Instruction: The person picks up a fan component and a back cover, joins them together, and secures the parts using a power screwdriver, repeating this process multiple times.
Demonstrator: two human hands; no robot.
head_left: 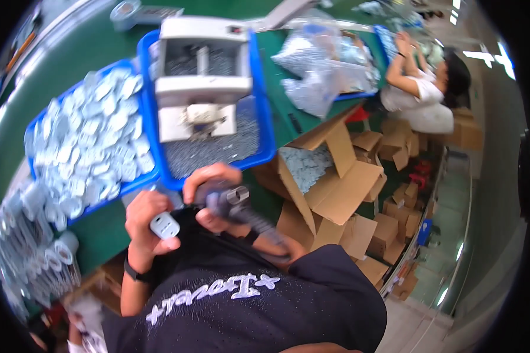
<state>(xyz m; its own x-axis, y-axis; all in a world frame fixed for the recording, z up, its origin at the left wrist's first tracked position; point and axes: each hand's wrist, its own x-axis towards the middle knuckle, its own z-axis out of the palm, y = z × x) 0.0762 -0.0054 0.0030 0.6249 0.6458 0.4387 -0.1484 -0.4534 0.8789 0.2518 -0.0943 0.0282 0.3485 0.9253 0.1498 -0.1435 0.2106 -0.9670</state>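
A green workbench [94, 47] stands left of a pale floor [415, 338]; white streaks [504, 60], perhaps reflections, shine upper right.

Left hand [146, 219], right hand [214, 173] near each other — fingers curled on both.

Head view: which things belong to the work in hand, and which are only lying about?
Likely in the work:
pale piece in left hand
dark tool in right hand
heap of pale pieces
white machine

Apparently lying about:
plastic bags
small dark object
far cardboard boxes
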